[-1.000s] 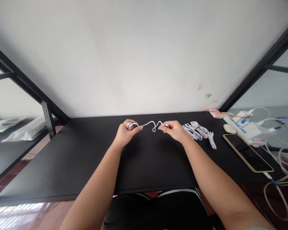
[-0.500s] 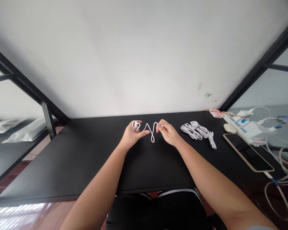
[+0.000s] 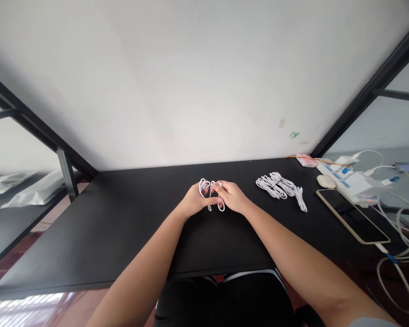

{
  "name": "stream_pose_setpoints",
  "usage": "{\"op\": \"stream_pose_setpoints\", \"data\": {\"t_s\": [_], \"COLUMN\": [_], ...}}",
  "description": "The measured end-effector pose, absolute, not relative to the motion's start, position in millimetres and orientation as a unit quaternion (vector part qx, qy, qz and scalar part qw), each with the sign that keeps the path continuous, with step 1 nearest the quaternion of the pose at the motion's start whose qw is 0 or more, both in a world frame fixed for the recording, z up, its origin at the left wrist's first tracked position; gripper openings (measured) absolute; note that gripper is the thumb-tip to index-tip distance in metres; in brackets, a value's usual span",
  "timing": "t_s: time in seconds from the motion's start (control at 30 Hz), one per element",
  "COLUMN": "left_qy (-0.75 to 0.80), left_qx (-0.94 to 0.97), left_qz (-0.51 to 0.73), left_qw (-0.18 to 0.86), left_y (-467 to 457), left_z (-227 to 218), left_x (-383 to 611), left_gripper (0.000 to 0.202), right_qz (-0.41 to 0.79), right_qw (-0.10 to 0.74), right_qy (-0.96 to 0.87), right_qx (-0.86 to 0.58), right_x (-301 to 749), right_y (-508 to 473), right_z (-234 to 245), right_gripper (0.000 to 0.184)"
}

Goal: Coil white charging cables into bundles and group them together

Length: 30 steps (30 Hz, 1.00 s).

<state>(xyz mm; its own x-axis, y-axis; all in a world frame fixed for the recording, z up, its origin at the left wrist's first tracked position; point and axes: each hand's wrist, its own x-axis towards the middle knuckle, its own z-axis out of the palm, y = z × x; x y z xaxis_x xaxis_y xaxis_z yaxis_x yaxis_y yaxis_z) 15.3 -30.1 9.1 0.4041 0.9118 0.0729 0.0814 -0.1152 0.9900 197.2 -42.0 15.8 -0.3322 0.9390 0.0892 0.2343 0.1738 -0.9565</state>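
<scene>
Gripping the white cable (image 3: 204, 185) mid-frame, left hand (image 3: 193, 203) and right hand (image 3: 233, 198) meet; any slack grip, loops probably spring loose.

Your left hand (image 3: 192, 206) and right hand (image 3: 233, 199) are both bare; the nails are too small to read. Left forearm (image 3: 146, 268) is uncovered all the way to the bottom edge. Right forearm (image 3: 293, 259) is uncovered too, but there's a sliver of pale grey-blue sleeve (image 3: 375, 323) at the bottom right corner, hem only, cut off by the frame. On your lap, bottom centre, is a black garment (image 3: 225, 304) over both thighs, in smooth, slightly shiny fabric. White stripes (image 3: 255, 272) run across its top: a wider curved band on the right thigh, thinner lines on the left. Can't tell whether it's shorts or trousers.
</scene>
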Motion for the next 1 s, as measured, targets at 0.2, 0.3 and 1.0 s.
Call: {"op": "stream_pose_setpoints", "data": {"t_s": [0.2,0.3,1.0], "left_qy": [0.401,0.394,0.471], "left_qx": [0.687,0.686,0.788], "left_qz": [0.381,0.366,0.233], "left_qw": [0.471,0.491,0.322], "left_y": [-30,-32,-43], "left_z": [11,12,16], "left_x": [14,13,19], "left_gripper": [0.050,0.044,0.025], "right_qz": [0.442,0.474,0.317], "right_qw": [0.344,0.335,0.345], "right_qy": [-0.704,-0.697,-0.763], "right_qx": [-0.436,-0.420,-0.445], "right_x": [198,198,200], "right_y": [-38,-37,-43], "right_z": [14,12,17], "right_gripper": [0.046,0.047,0.031]}}
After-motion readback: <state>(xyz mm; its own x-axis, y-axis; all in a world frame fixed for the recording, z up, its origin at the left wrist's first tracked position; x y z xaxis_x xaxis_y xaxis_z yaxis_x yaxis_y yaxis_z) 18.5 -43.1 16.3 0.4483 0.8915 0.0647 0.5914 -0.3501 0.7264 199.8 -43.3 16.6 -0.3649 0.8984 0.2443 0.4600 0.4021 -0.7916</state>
